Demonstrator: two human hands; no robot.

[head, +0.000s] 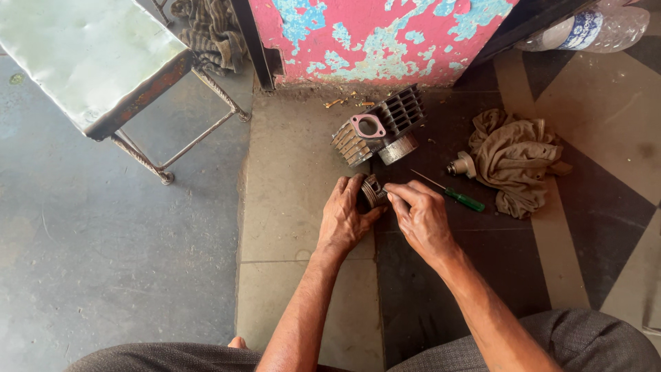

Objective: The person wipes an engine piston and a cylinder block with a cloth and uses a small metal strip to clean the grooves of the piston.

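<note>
Both hands grip a small ribbed metal piston (373, 190), left hand (346, 217) cupping, right hand (421, 217) pinching, possibly its ring; steady support matters.

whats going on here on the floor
A person sitting on the floor holds a small round ridged metal part between the left hand and right hand. Just beyond lie a grey finned metal engine cylinder, a green-handled screwdriver and a crumpled beige rag.
</note>
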